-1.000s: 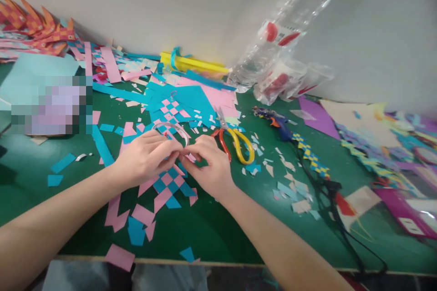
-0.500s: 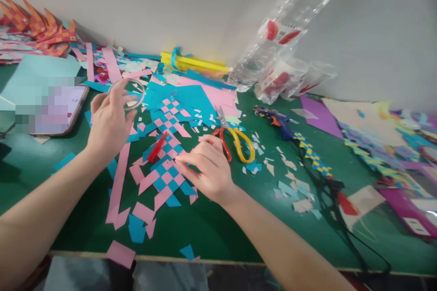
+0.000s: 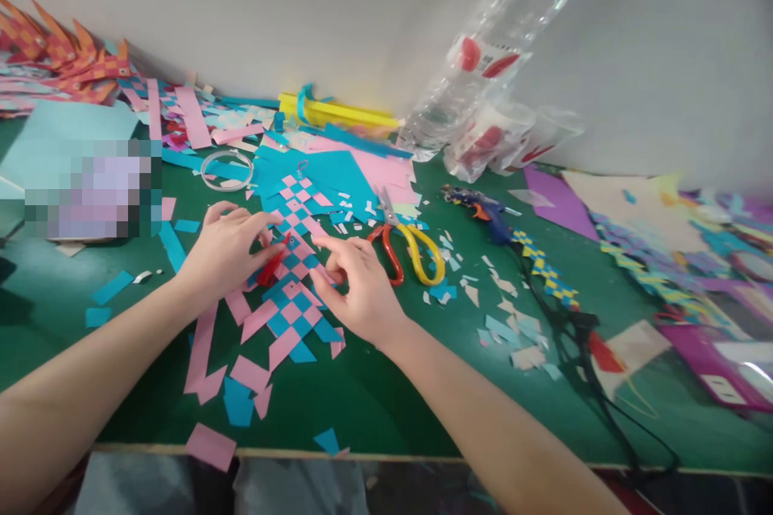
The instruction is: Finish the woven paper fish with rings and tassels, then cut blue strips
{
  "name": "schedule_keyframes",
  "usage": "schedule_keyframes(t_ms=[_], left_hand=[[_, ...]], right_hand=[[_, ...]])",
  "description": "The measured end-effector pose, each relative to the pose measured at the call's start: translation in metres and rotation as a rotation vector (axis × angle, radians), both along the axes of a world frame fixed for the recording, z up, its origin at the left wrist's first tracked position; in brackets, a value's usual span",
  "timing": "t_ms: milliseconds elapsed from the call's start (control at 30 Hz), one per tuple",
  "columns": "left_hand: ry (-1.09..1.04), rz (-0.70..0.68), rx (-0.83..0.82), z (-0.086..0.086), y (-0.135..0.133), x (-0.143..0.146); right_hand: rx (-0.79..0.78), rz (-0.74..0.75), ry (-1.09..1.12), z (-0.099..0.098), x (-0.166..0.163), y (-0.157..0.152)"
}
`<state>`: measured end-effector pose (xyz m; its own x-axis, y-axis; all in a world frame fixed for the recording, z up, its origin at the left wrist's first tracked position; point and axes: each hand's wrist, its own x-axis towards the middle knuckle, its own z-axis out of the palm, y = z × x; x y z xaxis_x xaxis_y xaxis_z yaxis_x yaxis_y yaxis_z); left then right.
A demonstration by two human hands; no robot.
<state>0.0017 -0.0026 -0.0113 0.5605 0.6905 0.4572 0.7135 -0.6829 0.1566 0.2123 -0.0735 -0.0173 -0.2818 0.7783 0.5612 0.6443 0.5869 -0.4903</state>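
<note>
Green felt-like covering is seen all over the worktop (image 3: 374, 394), and honestly most of it is buried under paper. A plain pale wall (image 3: 302, 8) is met right at the back edge.

The woven pink-and-blue mat (image 3: 294, 312) is laid flat near the front edge, between the two hands. The left hand (image 3: 226, 253) is kept narrow and curled, with the thumb laid on a small red piece (image 3: 273, 265) at the mat's upper left corner. Whether that piece is actually gripped can't be told. The right hand (image 3: 356, 290) is rested on the mat's right side. Its forefinger is stretched out over the weave, the other fingers are loosely bent, and nothing is held in it.

A clear tape ring (image 3: 227, 169) is left lying behind the left hand, well apart from it. Red-and-yellow scissors (image 3: 407, 245) are parked just right of the right hand. A blue glue gun (image 3: 486, 213) is found further right, and its black cable (image 3: 604, 402) is trailed toward the front edge.

An empty clear bottle (image 3: 483, 56) is leaned against the wall. Yellow strips (image 3: 335, 113) are stacked at the wall's foot and orange woven pieces (image 3: 60, 48) are piled in the far left corner. Tiny offcuts (image 3: 501, 322) are scattered everywhere.
</note>
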Motion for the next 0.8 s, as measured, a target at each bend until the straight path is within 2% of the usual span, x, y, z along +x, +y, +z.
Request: schedule_keyframes(t_ms=[133, 300, 467, 633, 733, 800], left_hand=[[0.045, -0.013, 0.010, -0.003, -0.005, 0.005], [0.035, -0.026, 0.050, -0.005, -0.007, 0.006], [-0.100, -0.029, -0.096, 0.003, -0.013, 0.008], [-0.186, -0.172, -0.112, 0.012, -0.027, 0.017], [-0.182, -0.261, -0.106, 0.013, -0.032, 0.022], [-0.170, -0.325, -0.103, 0.013, -0.033, 0.023]], right_hand=[[-0.100, 0.007, 0.017, -0.001, 0.001, 0.001], [-0.082, 0.020, 0.033, -0.001, -0.001, -0.001], [-0.079, -0.030, 0.145, -0.002, -0.002, -0.002], [-0.318, -0.074, 0.412, -0.001, -0.003, 0.000], [-0.475, -0.124, 0.549, -0.001, -0.003, 0.001], [-0.525, -0.126, 0.608, -0.001, -0.003, 0.001]])
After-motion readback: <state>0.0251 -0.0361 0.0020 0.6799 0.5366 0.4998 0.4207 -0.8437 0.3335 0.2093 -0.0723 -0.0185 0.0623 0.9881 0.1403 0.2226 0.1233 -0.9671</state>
